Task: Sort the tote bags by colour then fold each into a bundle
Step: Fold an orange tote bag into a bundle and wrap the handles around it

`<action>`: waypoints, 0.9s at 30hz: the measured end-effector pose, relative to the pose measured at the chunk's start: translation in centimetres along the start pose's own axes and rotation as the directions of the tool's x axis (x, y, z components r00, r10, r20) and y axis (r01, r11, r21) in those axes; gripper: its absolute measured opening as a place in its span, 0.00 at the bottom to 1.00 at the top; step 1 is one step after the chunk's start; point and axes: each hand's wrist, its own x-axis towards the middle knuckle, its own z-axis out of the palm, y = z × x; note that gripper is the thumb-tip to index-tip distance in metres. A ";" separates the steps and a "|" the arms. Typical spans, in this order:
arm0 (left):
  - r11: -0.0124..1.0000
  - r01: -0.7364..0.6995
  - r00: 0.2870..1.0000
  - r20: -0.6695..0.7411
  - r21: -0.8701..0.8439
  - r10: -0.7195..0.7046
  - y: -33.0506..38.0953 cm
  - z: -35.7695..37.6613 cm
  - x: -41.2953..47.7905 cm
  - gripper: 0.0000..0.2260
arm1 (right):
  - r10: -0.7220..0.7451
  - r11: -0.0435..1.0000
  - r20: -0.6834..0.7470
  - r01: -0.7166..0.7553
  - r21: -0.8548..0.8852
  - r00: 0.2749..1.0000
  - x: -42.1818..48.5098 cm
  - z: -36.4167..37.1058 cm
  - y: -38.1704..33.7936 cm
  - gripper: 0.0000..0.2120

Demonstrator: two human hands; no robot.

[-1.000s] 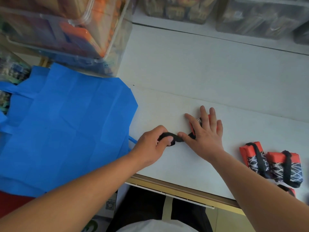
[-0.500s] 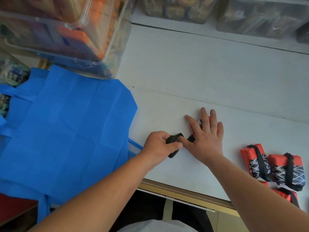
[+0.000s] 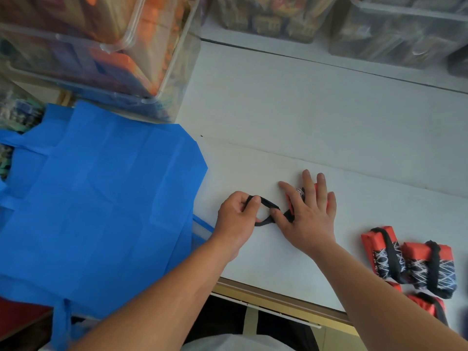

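Head view: left hand (image 3: 236, 219) pinches the soft strap (image 3: 268, 205) by its loop, right hand (image 3: 312, 216) flat on the squishy red bundle (image 3: 300, 191).

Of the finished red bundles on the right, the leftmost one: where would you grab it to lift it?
From above and the left, I'd say, pinching the leftmost bundle across its middle, where the black strap binds it. It lies flat on the table; its left side is free, while the next bundle crowds its right.
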 end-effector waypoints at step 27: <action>0.989 0.128 0.985 -0.126 0.071 -0.118 2.8 4.6 -2.6 0.17 | 0.392 0.818 0.307 -0.482 0.315 0.867 2.9 -7.5 3.1 0.33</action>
